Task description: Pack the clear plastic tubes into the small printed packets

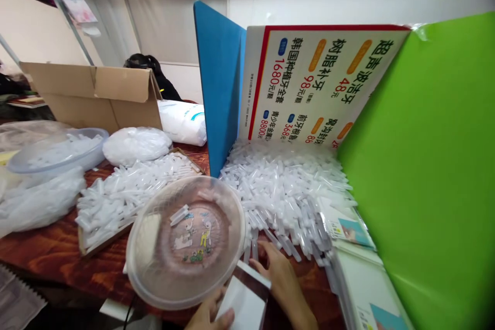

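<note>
My left hand (pixel 213 313) grips a small white box (pixel 243 299) at the bottom of the view, thumb on its face. A dark brownish band crosses the box's upper end. Just beyond that end, my right hand (pixel 281 274) has its fingers bent at the near edge of a heap of clear plastic tubes (pixel 278 185). Whether a tube sits between those fingertips is hard to make out. Left of the hands stands a round translucent plastic basin (pixel 145 283), tilted, with a cartoon print on its bottom and a few tubes (pixel 180 215) inside.
A blue panel (pixel 220 77), a printed price board (pixel 309 77) and a green panel (pixel 425 154) wall in the heap. Flat packaged boxes (pixel 371 289) lie at right. Leftward are a tray of white pieces (pixel 124 191), filled bags (pixel 137 145), a bluish basin (pixel 102 147) and a cardboard box (pixel 96 98).
</note>
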{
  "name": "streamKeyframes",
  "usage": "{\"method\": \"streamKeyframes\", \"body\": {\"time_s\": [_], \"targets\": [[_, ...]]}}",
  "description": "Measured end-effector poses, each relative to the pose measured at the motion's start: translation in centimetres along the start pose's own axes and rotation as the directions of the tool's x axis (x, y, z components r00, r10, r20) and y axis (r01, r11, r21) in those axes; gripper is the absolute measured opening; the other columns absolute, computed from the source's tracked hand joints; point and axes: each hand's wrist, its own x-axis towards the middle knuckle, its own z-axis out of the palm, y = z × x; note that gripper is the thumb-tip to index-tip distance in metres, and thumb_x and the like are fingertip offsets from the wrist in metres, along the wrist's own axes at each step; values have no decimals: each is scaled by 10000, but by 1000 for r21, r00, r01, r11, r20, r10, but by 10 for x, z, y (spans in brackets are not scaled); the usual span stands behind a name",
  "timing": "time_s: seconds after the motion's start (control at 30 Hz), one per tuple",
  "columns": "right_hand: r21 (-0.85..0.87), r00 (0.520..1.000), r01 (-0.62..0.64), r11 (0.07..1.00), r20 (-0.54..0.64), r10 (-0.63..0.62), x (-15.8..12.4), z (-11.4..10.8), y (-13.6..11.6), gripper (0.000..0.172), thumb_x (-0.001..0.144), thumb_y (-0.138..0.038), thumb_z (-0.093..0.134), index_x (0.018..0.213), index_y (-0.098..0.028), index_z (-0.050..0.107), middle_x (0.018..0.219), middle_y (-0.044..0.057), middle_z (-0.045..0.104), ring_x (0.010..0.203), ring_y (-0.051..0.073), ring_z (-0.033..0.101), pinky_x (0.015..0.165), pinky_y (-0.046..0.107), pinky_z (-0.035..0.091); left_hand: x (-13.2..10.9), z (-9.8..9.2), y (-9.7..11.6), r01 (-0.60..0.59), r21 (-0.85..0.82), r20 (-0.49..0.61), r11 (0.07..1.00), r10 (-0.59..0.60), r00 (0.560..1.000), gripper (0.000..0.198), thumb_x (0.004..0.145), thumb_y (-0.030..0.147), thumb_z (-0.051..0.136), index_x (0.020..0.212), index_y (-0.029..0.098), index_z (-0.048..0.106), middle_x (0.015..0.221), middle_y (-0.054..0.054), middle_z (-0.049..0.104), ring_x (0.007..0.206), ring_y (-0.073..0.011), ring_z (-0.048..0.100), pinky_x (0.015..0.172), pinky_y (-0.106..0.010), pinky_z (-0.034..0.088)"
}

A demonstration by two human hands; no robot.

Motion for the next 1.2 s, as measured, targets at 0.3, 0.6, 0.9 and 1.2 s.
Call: {"method": "streamKeyframes", "body": {"time_s": [0.3,0.6,0.9,1.2], "targets": [[671,979,-171,722,31,203,-19,7,8,791,863,-544,692,1543,-260,403,803,-20,652,532,149,562,491,257,476,4,7,-9,-22,-234,-99,972,-1,995,612,688,649,846,1063,173,760,949,-101,800,955,-314,731,922,-406,510],[491,952,-185,851,305,30,-31,-20,-21,441,862,-596,706,1008,-202,838,938,98,765,967,290,681,898,394,529,7,-2,-16,-17,-120,-38,993,12,999,611,710,665,833,1036,169,688,958,-78,773,870,-229,697,819,-305,490],[338,960,-91,937,278,-7,-46,-13,-18,460,920,-608,632,802,-209,825,817,60,738,810,238,673,754,318,504,-20,-23,-10,-9,-55,49,998,12,999,713,644,713,850,1109,191,713,1157,-124,769,1100,-330,695,1070,-469,450],[-37,996,60,997,-69,-63,-48,-26,27,276,962,-321,540,976,-259,809,1013,111,718,999,307,660,933,449,529,-29,-40,-33,41,-46,-153,998,-48,987,809,629,742,836,1154,131,761,1214,-212,772,1212,-441,670,1185,-598,368]]}}
